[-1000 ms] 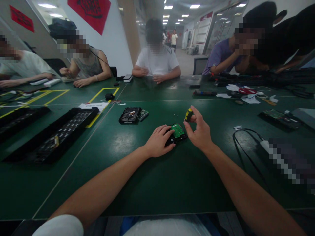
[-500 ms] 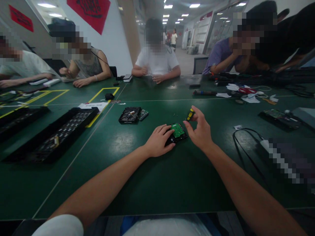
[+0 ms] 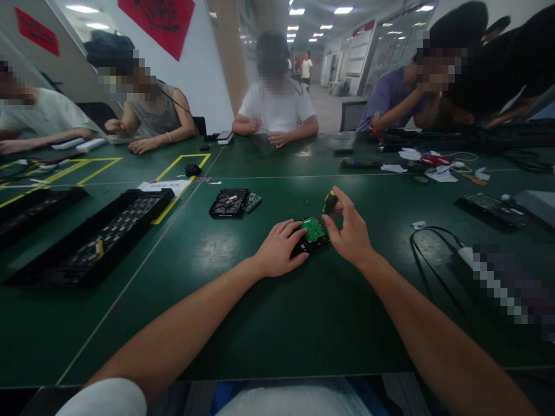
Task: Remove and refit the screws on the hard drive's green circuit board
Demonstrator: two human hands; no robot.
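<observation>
A black hard drive (image 3: 310, 236) with a green circuit board on top lies on the green table (image 3: 269, 312) in front of me. My left hand (image 3: 278, 249) rests on its left side, fingers curled over the casing and pressing it down. My right hand (image 3: 350, 230) is just right of the drive, fingers pinched round the yellow-and-black handle of a small screwdriver (image 3: 329, 201) held upright over the drive's far right corner.
A second opened hard drive (image 3: 229, 203) with a loose board lies further back left. Long black trays (image 3: 93, 238) sit to the left, a black cable (image 3: 433, 254) and a board (image 3: 492, 209) to the right. Several other people sit around the table's far side.
My right hand has closed tighter round the screwdriver handle and turned it, fingers shifting from spread to pinched. My left hand and the drive have stayed put.
</observation>
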